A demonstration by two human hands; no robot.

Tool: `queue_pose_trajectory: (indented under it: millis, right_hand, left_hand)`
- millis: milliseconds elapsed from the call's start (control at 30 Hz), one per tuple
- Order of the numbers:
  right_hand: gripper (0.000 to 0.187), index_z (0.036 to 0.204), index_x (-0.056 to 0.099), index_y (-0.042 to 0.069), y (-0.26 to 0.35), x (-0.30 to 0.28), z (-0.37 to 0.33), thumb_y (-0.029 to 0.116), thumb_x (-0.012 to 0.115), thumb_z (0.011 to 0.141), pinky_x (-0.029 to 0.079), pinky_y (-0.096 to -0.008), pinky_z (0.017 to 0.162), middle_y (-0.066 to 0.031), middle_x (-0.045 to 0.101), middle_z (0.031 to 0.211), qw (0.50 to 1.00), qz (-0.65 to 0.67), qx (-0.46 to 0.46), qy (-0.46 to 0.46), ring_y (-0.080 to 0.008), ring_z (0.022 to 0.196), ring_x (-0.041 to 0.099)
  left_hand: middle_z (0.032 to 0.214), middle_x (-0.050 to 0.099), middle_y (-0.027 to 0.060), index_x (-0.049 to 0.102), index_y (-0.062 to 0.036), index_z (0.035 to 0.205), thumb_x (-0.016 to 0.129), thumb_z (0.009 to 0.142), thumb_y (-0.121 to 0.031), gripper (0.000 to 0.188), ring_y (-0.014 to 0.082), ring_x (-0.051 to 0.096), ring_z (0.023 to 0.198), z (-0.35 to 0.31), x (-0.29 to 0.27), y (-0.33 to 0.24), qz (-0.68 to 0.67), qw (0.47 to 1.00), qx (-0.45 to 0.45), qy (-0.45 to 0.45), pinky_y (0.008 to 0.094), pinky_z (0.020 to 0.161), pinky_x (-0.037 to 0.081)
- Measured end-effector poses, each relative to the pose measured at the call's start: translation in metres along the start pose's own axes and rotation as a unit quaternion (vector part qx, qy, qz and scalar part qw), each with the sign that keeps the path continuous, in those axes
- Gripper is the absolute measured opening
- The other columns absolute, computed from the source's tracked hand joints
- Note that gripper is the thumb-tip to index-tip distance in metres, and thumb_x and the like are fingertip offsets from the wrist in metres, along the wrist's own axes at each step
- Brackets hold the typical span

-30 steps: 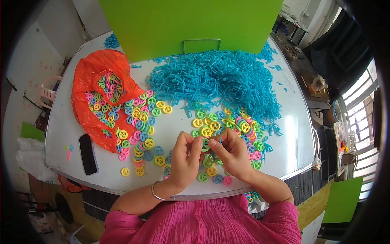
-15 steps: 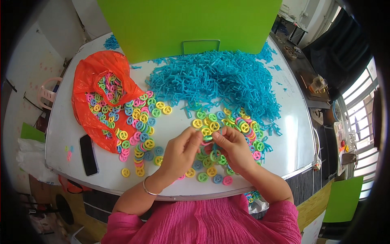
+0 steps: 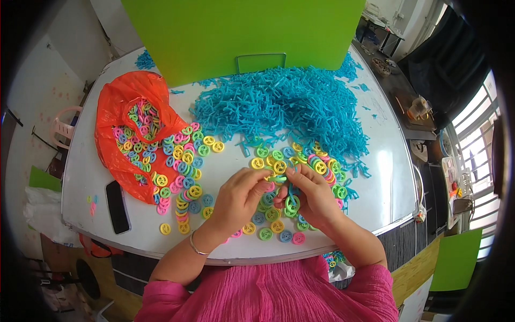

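Note:
My two hands meet over the near middle of a white table [image 3: 145,228]. Between the closed fingertips of my left hand [image 3: 240,197] is a small plastic wheel [image 3: 280,178], green at its edge. My right hand [image 3: 317,201] pinches a blue plastic piece [image 3: 292,192], with a green wheel [image 3: 292,205] at its lower end. Fingers partly cover both parts, and I cannot tell whether the left wheel touches the blue piece. Under and around my hands lie loose pink, yellow, green and blue wheels [image 3: 265,234].
Beyond my hands a big heap of blue plastic pieces [image 3: 284,102] lies against an upright green panel [image 3: 241,37]. An open red plastic bag [image 3: 110,96] spills more wheels at the left. A dark phone [image 3: 117,206] rests near the left table edge.
My hands stay together at nearly the same spot. My right hand has turned slightly, and the blue piece with its green wheel shows more clearly below the fingers. The view has shifted a little.

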State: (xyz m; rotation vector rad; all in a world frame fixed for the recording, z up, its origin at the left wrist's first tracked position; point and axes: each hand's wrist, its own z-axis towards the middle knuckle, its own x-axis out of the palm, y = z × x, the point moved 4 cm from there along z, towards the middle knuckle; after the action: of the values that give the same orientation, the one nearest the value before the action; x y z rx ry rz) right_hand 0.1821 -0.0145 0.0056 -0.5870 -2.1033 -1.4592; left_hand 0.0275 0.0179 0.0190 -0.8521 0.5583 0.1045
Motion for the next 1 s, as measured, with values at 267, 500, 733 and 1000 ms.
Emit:
queue_pose_trajectory:
  millis: [267,500,733,1000]
  right_hand:
    - [0.018,0.100,0.068,0.004,0.062,-0.022,-0.077,0.017,0.070,0.086,0.048,-0.0257,0.063,-0.0034,0.067,0.083,0.819,-0.548,-0.070,0.155,-0.0128,0.070,0.063]
    - [0.033,0.113,0.068,0.009,0.063,-0.064,-0.152,0.023,0.072,0.084,0.052,-0.0342,0.064,-0.0080,0.071,0.088,0.635,-0.735,0.077,0.224,-0.0267,0.072,0.067]
    - [0.034,0.114,0.068,0.010,0.080,-0.032,-0.112,0.021,0.073,0.082,0.054,-0.0361,0.067,-0.0096,0.071,0.096,0.717,-0.644,-0.103,0.247,-0.0267,0.081,0.069]
    - [0.022,0.104,0.067,0.007,0.051,0.000,0.067,0.010,0.065,0.082,0.051,-0.0378,0.079,-0.0130,0.062,0.101,0.554,-0.762,-0.331,0.056,-0.0309,0.093,0.061]
  left_hand:
    - [0.084,0.062,0.0091,0.063,-0.0027,0.099,0.067,0.085,-0.012,0.017,0.0221,0.062,0.071,0.000,-0.027,0.032,0.112,0.983,-0.139,0.034,0.0308,0.061,0.049]
    - [0.087,0.062,0.0096,0.064,-0.0051,0.096,0.072,0.078,-0.015,0.022,0.0271,0.061,0.083,-0.004,-0.027,0.034,0.182,0.970,-0.136,0.085,0.0370,0.074,0.049]
    - [0.101,0.055,0.0118,0.058,-0.0072,0.106,0.077,0.071,-0.021,0.042,0.0299,0.058,0.098,-0.018,-0.037,0.029,0.224,0.908,-0.161,0.315,0.0378,0.085,0.047]
    - [0.100,0.056,0.0140,0.058,-0.0042,0.104,0.076,0.073,-0.019,0.038,0.0314,0.060,0.094,-0.015,-0.003,0.046,0.132,0.949,-0.196,0.211,0.0380,0.082,0.049]
